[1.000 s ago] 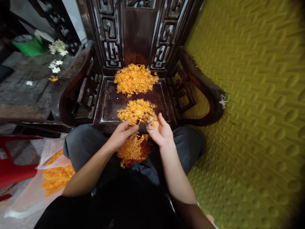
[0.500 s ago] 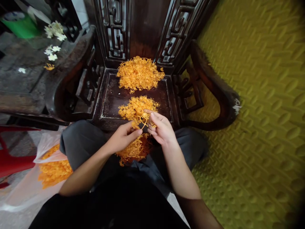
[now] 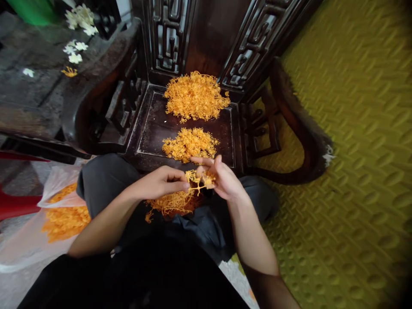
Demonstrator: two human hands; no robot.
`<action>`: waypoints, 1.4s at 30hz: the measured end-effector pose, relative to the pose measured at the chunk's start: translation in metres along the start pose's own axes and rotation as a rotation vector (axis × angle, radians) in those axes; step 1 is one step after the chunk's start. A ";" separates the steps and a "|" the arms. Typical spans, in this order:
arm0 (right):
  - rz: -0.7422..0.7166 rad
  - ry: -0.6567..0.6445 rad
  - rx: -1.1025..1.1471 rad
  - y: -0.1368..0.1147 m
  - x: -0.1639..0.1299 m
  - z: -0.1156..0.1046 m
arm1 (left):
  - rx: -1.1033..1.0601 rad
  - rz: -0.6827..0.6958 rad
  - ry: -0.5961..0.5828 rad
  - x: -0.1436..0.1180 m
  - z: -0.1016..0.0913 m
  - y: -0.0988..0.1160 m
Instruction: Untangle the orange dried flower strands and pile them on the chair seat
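Crosswise, an orange sprig (image 3: 198,187) runs from the left hand (image 3: 160,183), which pinches it, to the right hand (image 3: 228,182), loosely curled, its grip unclear; a flower pile (image 3: 191,144) lies just beyond both.

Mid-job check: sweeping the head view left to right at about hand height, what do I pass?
Plastic bag with orange pieces in it → left hand → branched orange sprig → right hand → curved wooden armrest.
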State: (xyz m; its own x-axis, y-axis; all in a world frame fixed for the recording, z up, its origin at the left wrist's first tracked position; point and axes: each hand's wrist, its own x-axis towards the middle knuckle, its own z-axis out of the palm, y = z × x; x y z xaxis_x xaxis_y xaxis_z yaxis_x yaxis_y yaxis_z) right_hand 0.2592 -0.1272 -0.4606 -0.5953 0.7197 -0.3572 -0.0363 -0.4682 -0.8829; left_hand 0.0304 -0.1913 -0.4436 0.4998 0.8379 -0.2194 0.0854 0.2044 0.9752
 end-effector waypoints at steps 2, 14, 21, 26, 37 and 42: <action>-0.040 -0.195 -0.267 -0.009 -0.002 0.007 | 0.056 -0.002 -0.018 -0.001 -0.002 -0.002; -0.443 0.617 -0.199 -0.021 0.026 -0.037 | -0.084 -0.096 0.019 -0.018 -0.013 -0.003; -0.219 0.385 0.113 -0.006 0.011 -0.024 | -0.237 0.083 0.305 -0.008 -0.003 -0.008; -0.329 0.378 -0.026 0.014 0.015 0.035 | -0.046 0.007 0.347 0.013 0.032 -0.005; -0.496 0.628 -0.225 0.002 0.017 0.015 | 0.318 0.607 0.372 0.004 0.047 -0.014; -0.449 0.562 0.169 -0.010 0.007 -0.026 | 0.157 0.434 0.284 0.000 0.033 -0.008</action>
State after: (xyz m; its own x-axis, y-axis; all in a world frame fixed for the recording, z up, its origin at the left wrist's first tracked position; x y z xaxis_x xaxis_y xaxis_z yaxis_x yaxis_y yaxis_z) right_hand 0.2764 -0.1037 -0.4625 0.0056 0.9934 -0.1146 -0.3298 -0.1064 -0.9381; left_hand 0.0580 -0.2094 -0.4505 0.2671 0.9369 0.2258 0.0618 -0.2505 0.9662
